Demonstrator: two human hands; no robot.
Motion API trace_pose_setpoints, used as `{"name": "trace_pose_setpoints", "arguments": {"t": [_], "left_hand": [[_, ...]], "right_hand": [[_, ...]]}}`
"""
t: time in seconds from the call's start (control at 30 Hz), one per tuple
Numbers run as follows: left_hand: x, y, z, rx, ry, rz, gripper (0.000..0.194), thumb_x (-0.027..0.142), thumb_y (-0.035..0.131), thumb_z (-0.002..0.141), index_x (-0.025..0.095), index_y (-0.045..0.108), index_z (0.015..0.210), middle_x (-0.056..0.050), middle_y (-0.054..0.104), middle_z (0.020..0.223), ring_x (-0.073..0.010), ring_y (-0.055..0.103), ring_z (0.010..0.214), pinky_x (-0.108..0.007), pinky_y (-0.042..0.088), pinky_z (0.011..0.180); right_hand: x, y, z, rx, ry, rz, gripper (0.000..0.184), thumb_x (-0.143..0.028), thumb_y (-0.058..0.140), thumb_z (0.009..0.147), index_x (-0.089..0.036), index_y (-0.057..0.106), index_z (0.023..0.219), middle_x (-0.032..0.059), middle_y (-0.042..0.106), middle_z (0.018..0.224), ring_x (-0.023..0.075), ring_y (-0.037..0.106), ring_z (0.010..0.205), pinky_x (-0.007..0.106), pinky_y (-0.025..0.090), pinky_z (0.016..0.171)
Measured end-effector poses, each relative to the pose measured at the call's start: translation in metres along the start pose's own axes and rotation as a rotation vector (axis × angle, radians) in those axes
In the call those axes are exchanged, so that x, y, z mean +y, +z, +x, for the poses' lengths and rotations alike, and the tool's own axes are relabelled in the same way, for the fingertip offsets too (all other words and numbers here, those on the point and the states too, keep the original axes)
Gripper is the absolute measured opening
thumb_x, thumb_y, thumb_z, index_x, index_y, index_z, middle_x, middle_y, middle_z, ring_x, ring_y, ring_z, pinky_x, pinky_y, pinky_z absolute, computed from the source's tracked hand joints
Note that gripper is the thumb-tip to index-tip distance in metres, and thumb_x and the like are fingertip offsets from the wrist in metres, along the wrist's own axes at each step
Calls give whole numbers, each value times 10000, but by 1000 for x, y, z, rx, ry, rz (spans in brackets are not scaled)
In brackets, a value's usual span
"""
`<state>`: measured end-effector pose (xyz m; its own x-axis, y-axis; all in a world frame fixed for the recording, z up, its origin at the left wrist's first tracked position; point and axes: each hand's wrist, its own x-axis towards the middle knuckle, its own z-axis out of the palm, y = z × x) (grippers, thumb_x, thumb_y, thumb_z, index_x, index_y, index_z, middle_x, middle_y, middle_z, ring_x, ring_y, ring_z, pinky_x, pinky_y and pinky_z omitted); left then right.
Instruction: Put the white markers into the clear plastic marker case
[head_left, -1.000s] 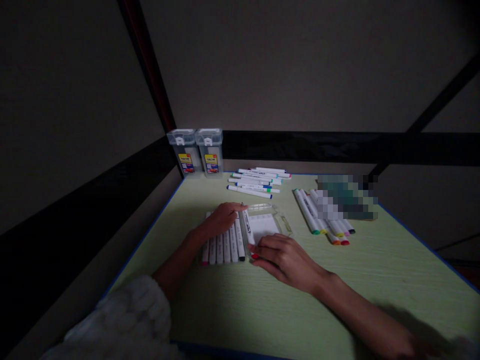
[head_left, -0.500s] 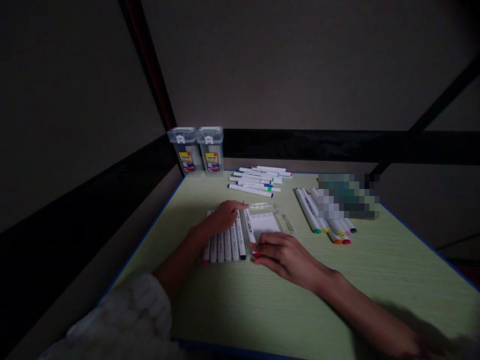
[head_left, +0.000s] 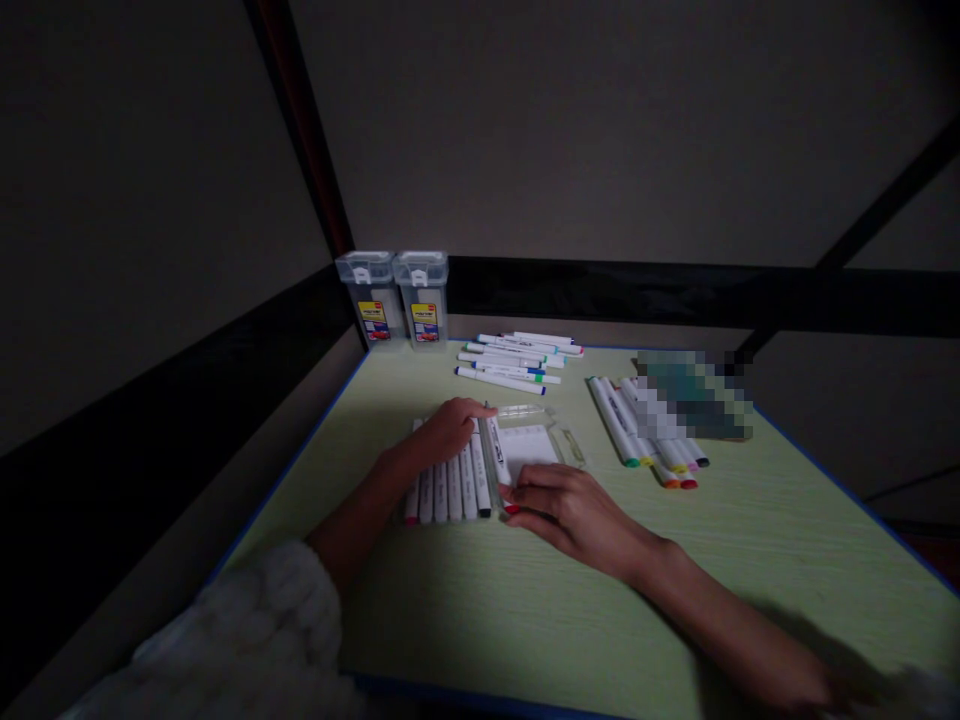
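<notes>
A clear plastic marker case lies opened flat on the table, its left half lined with a row of white markers. In the right half, against the hinge, lies a white marker with a red cap. My right hand pinches this marker near its red end, thumb and fingers closed. My left hand lies over the top of the row, its fingers curled on the case and one fingertip reaching the far end of the red-capped marker. Part of its grip is hidden. A white insert shows inside the right half.
Two lidded clear boxes stand at the back left corner. Several thin white markers are heaped at the back. To the right are thicker markers with coloured caps, beside a blurred flat green object. The table has blue edges.
Both hands hold nearly the same place on the case and the red-capped marker. Only a slight shift of the camera view shows.
</notes>
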<state>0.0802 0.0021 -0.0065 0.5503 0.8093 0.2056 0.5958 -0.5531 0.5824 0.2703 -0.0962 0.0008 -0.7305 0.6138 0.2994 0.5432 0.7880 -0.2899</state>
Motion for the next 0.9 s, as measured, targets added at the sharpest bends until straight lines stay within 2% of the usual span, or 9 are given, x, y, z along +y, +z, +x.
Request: {"name": "trace_pose_setpoints", "arguments": {"t": [0.1,0.3,0.43,0.67,0.9], "left_hand": [[-1,2,0,13,11,1,451,44,320,687,92,609,1030,-93,618,1076,-150,549,1003,-293,384,925],[2,3,-1,42,-17,19,488,23,330,648,132,614,1030,-55,625,1072,-147,547,1012,-301,383,939],[7,2,-3,58,-28,20,477,28,332,652,106,614,1029,-74,625,1070,-154,550,1013,-296,386,939],[14,-1,-5,58,-49,59,460,36,328,677,112,609,1033,-72,617,1088,-153,539,1041,-299,376,953],[12,-1,-8,47,-26,113,462,58,323,706,129,581,1083,-68,594,1127,-153,517,1074,-296,360,970]], "right_hand": [[1,1,-1,3,-6,-11,296,-335,427,859,-158,611,1008,45,585,782,153,540,738,276,420,664],[5,7,-3,76,-61,-43,313,-347,417,860,-153,600,1023,42,582,756,146,539,716,264,426,636],[6,11,-5,108,-75,-70,315,-346,406,866,-153,597,1024,40,583,737,148,535,701,267,430,620],[1,8,-3,100,-62,-109,310,-329,411,866,-132,595,1019,40,574,720,154,530,688,270,421,609],[-4,5,0,68,-54,-174,289,-307,417,865,-121,587,1006,38,578,735,158,536,697,282,423,625]]}}
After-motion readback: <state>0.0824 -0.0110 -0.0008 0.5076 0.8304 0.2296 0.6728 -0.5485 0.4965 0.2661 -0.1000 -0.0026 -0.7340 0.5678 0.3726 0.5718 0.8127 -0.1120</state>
